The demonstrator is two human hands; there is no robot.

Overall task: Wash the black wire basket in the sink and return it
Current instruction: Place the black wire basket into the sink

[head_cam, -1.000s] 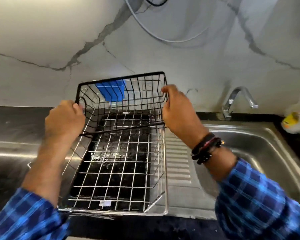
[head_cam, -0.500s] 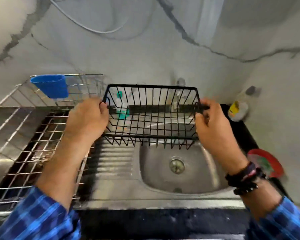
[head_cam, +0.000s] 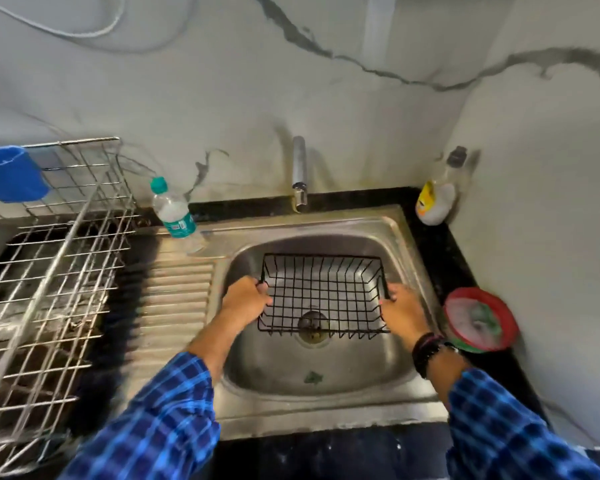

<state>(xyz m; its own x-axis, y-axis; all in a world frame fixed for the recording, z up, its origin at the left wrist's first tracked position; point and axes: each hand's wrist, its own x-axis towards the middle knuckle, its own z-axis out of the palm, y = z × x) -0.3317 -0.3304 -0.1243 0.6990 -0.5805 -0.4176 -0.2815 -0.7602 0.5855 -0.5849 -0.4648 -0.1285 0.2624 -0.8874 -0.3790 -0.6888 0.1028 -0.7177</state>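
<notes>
— Lowered, since half a second ago: then the black wire basket (head_cam: 323, 296) hung at faucet height above the sink; now it sits down inside the sink (head_cam: 400, 237) bowl, over the drain (head_cam: 313, 323).

— And the grip?

— Both hands clasp it. The left hand (head_cam: 245, 301) is clenched on the end rim at 9 o'clock of the basket, the right hand (head_cam: 400, 311) wraps the opposite end at 3 o'clock (dark bands circle that wrist). Whether the basket's bottom touches the steel, I cannot tell.

— Around it?

— At 12 o'clock of the bowl the faucet (head_cam: 299, 174) points down, its spout behind the basket's far rim. At 10 o'clock a plastic water bottle (head_cam: 172, 211) with a teal cap stands at the drainboard's corner. Farther out at 9 o'clock is a steel dish rack (head_cam: 59, 258) with a blue holder (head_cam: 9, 174) hooked on. At 2 o'clock a soap bottle (head_cam: 437, 197) leans in the wall corner; at 3 o'clock a red-rimmed tub (head_cam: 480, 323) rests on the black counter (head_cam: 440, 247).
</notes>
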